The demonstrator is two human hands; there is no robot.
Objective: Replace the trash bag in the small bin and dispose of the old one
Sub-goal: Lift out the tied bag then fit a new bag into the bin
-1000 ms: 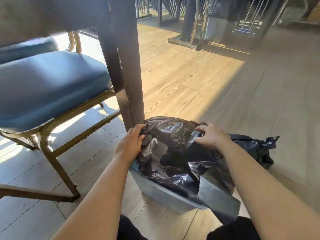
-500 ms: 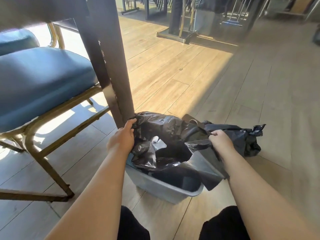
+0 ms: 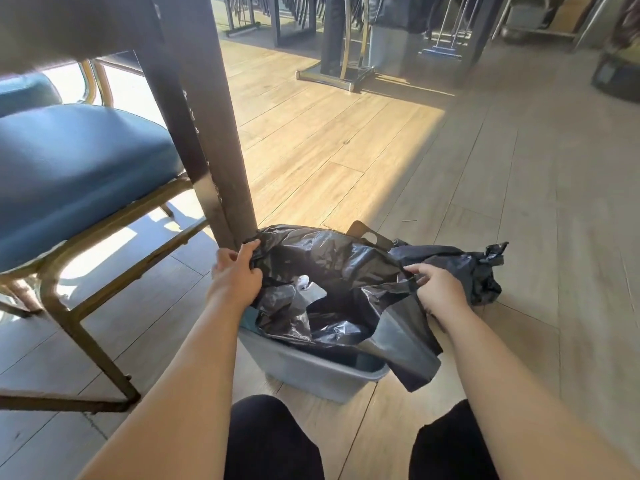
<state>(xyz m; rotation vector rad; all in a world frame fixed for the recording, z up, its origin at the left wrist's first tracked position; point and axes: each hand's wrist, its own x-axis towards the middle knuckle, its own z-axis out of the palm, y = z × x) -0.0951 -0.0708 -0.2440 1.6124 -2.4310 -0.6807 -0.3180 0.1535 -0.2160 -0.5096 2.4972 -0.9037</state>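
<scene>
A small grey bin (image 3: 304, 370) stands on the floor in front of my knees. A black trash bag (image 3: 332, 271) is spread loosely over its mouth, partly sunk inside. My left hand (image 3: 237, 275) grips the bag's left edge beside the table leg. My right hand (image 3: 438, 292) pinches the bag's right edge, with a flap hanging over the bin's right rim. A tied, crumpled black bag (image 3: 481, 271) lies on the floor just right of the bin, behind my right hand.
A dark table leg (image 3: 204, 140) rises right behind the bin's left corner. A blue-cushioned chair (image 3: 72, 171) with a gold metal frame stands at the left. More table bases and chair legs stand far back. Wooden floor stretches to the right.
My right hand has pulled the bag's edge outward to the right, so the bag's mouth is wider. My left hand has kept its hold at the left edge. The view has tilted slightly.
</scene>
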